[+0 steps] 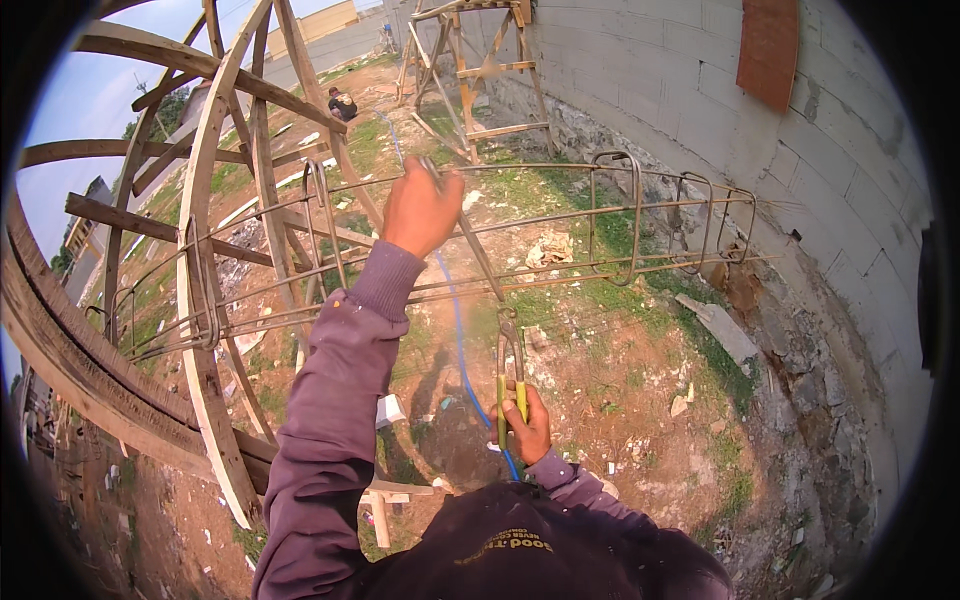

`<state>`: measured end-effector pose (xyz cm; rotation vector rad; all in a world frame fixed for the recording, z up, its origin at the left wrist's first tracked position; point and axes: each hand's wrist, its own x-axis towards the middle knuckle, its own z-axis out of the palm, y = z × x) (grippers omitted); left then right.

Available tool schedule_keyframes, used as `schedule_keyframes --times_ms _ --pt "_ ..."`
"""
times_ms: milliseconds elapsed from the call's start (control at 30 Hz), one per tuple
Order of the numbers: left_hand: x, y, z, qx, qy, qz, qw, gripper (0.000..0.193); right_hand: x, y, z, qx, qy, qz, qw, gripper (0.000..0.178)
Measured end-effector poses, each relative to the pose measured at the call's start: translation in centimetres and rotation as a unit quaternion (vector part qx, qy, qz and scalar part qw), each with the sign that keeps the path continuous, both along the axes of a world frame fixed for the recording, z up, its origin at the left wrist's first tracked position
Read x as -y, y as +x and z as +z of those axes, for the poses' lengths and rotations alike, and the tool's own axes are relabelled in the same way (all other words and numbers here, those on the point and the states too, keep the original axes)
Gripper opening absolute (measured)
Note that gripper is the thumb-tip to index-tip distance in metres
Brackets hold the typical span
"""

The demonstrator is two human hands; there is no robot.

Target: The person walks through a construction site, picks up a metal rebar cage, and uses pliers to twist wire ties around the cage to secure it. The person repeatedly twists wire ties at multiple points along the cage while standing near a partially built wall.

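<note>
A long rebar cage [560, 213] of thin steel bars stretches across in front of me at about chest height, with several bent stirrups along it. My left hand [420, 207] is closed around the upper part of one stirrup [478, 250], at the cage's far top bar. That stirrup slants down toward me to the near lower bars. Below, my right hand [525, 422] grips the yellow-green handles of a pair of pincers [502, 370]. The pincers' jaws meet the cage at the stirrup's lower corner. Any tie wire between the jaws is too small to make out.
A wooden scaffold [205, 200] of poles and planks stands at the left, around the cage's left end. A grey block wall [660, 90] runs along the right above rubble. A blue hose [460, 340] lies on the ground. Farther off are another wooden frame [495, 70] and a crouching person [342, 104].
</note>
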<state>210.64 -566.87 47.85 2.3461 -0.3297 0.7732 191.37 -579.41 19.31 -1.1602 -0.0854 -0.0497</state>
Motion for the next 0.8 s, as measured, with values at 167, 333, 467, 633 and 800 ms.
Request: schedule_keyframes --times_ms 167,333,467,633,800 --pt "0.1 -0.1 -0.1 0.001 -0.012 0.001 1.000 0.048 2.4 5.3 4.6 0.043 0.009 -0.061 0.997 0.036" --pt "1.4 -0.2 0.5 -0.017 0.001 0.018 1.000 0.051 2.0 8.1 7.6 0.018 0.148 -0.079 0.986 0.037" --pt "2.9 0.3 1.0 0.001 0.026 0.026 0.999 0.047 1.3 7.3 8.6 -0.054 0.057 0.095 0.992 0.028" --pt "3.0 0.5 1.2 -0.029 0.079 0.050 0.995 0.054 0.8 6.8 9.8 -0.040 0.129 0.015 0.991 0.042" --pt "2.1 1.6 0.6 -0.016 0.099 0.025 0.995 0.055 -0.5 5.6 9.5 -0.024 0.109 0.071 0.991 0.028"
